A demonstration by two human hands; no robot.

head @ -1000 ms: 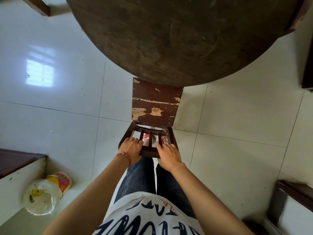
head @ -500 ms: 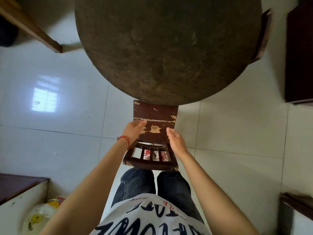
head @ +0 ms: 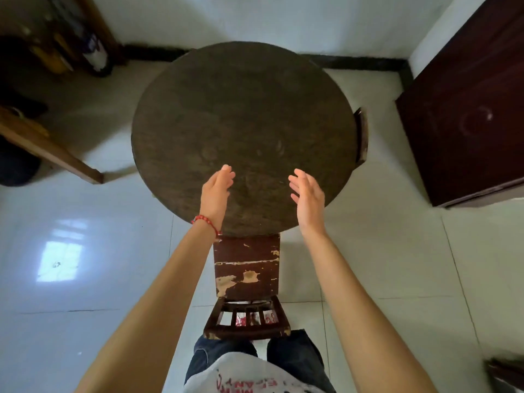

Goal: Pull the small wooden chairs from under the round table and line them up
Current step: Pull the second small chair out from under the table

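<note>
Wooden chair (head: 247, 268) with chipped dark-red paint sits just in front of the round counter (head: 243, 123), its seat's far edge tucked under the counter's near rim and its slatted back toward the person's legs. Both hands are up over the near part of the counter, holding nothing: left hand (head: 216, 191) with a red bead bracelet (head: 206, 221) on the wrist, right hand (head: 307, 198), fingers loose and mostly straight. Another chair (head: 361, 134) peeks out at the counter's right edge. Dark cabinet (head: 465, 103) stands further right of the counter.
</note>
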